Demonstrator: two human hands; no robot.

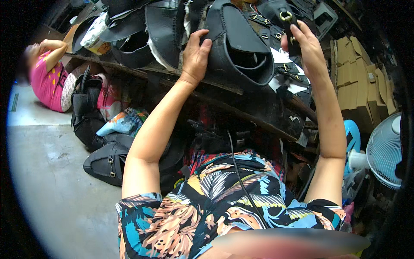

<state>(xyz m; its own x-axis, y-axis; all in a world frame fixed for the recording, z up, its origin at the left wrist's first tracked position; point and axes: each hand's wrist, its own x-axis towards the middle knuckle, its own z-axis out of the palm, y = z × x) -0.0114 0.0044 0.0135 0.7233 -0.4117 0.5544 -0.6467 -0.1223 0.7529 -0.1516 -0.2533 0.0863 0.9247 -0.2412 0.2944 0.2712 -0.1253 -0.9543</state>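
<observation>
A black leather bag [243, 47] with a rounded flap stands on the workbench in front of me. My left hand [196, 59] grips its left side, thumb toward me and the other fingers partly hidden. Right of the bag, my right hand [305, 45] is raised, fingers curled round a black leather strap piece with gold metal fittings [286, 26]. Further black straps with gold fittings [263, 21] lie behind, between bag and hand. Another dark leather bag piece [164, 32] with a frayed whitish edge sits just left of my left hand.
The wooden bench edge [224, 86] crosses before me. Flattened cardboard [355, 73] and a white fan [385, 149] stand on the right. Black bags, one with a gold bit [108, 166], lie on the floor at left. A person in pink [49, 82] sits beyond them.
</observation>
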